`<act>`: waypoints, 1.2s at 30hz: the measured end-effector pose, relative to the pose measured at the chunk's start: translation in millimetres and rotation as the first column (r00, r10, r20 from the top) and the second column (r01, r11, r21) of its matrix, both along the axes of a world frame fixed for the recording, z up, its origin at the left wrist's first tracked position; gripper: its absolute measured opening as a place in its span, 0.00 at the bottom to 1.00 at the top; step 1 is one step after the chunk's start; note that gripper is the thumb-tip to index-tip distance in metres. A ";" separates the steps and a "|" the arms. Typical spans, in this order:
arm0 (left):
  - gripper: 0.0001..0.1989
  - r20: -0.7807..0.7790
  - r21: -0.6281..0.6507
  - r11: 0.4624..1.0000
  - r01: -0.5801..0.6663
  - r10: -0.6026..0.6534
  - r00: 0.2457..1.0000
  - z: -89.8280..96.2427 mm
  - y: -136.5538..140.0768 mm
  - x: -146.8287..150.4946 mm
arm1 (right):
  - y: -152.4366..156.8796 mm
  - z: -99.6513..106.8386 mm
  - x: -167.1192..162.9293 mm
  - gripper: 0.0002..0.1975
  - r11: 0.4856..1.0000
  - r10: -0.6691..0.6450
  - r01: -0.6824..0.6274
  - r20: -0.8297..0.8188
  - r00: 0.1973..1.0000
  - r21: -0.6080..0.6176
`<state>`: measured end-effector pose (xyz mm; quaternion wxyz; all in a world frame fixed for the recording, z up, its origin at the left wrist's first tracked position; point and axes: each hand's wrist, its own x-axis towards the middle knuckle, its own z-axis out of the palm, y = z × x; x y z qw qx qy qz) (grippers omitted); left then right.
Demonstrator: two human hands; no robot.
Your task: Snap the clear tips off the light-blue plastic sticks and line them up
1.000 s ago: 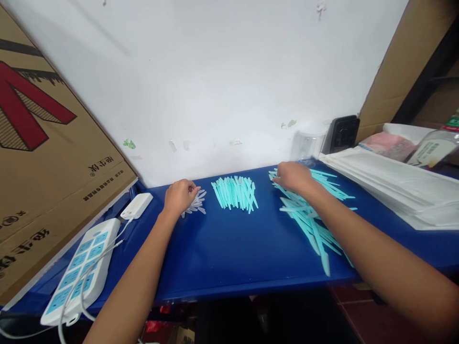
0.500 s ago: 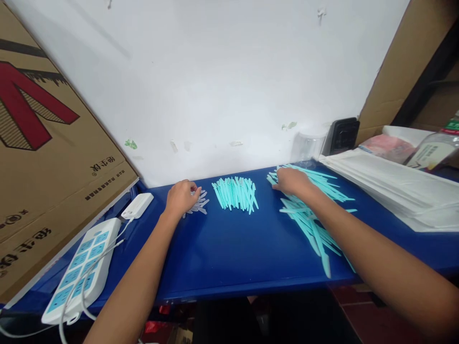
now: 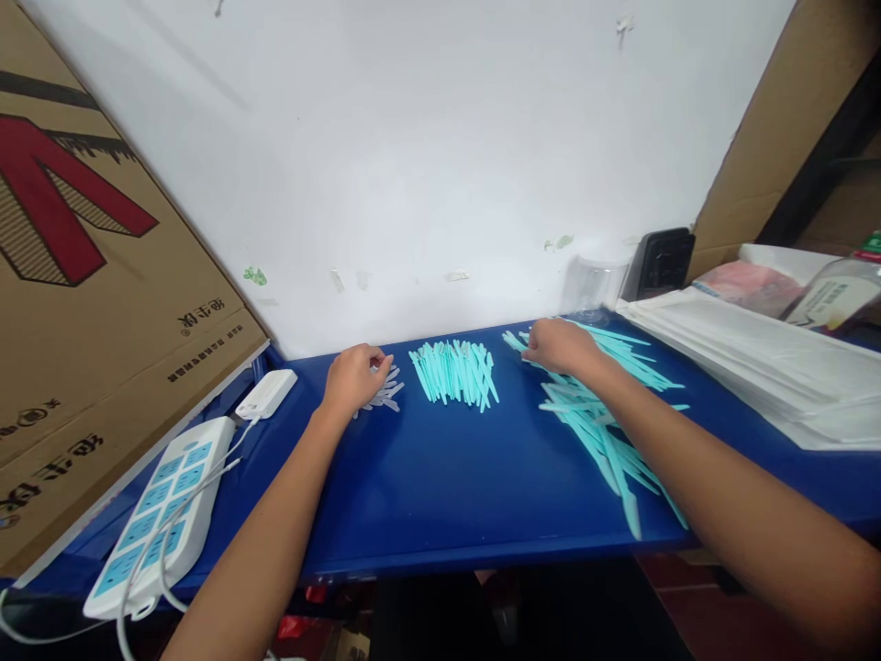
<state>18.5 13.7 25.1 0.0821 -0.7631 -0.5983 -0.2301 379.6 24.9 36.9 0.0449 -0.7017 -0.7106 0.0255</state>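
Picking through piles seems in hand: the left hand [image 3: 354, 376] curls narrowly beside clear pieces [image 3: 389, 391], the right hand [image 3: 561, 347] over turquoise sticks [image 3: 630, 347] on the surface [image 3: 427, 487]. Whether either grips anything, I cannot tell; separating one calls for a fine pinch.

A broad bare stretch of the glossy blue tabletop [image 3: 427, 487] is left open in front of the compact row of slim teal plastic sticks [image 3: 454, 376]. Behind the row, passage is stopped by the white wall [image 3: 427, 165]. On its left only a narrow slit is left, bounded by small translucent plastic pieces [image 3: 386, 395] and the left hand [image 3: 354, 378]. On its right, a gap widening toward the front is bounded by the right hand [image 3: 559, 347] and loose teal sticks [image 3: 606, 441]. The far sides are obstructed by a white power strip with blue sockets [image 3: 161, 514] and stacked flat white sheets [image 3: 757, 376].
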 end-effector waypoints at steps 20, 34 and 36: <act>0.19 0.768 -0.164 0.776 0.609 -0.287 0.573 -5.9 -29.9 62.9 | -46.3 12.0 -44.5 0.16 0.693 0.457 -0.718 -0.734 0.502 -0.059; 0.21 0.838 -0.177 0.838 0.516 -0.147 0.526 1.0 -33.1 65.8 | -39.2 -0.3 -54.1 0.24 0.793 0.601 -0.528 -0.533 0.596 0.304; 0.21 0.841 -0.180 0.840 0.512 -0.139 0.524 -0.5 -32.3 65.6 | -40.1 -1.7 -55.8 0.21 0.773 0.626 -0.550 -0.520 0.581 0.316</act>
